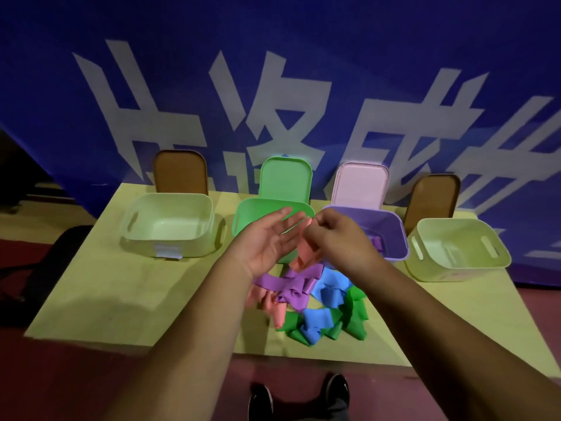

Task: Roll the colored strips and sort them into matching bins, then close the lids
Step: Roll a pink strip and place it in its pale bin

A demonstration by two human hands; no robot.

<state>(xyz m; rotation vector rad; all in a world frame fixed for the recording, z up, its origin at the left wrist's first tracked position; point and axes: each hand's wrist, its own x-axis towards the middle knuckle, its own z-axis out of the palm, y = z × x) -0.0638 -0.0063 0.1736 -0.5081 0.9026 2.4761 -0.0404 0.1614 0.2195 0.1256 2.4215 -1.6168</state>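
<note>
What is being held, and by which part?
The right hand pinches a pink strip by its top end; the left hand is open beside it.

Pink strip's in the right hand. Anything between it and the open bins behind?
Nothing visible blocks it. The right hand pinches the pink strip in front of the green bin and purple bin, both uncovered. Only the open left hand sits beside the strip, overlapping the green bin's front in this view.

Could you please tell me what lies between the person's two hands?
In the head view, a salmon-pink strip hangs between them: the right hand pinches its top, with the open left hand beside it.
</note>
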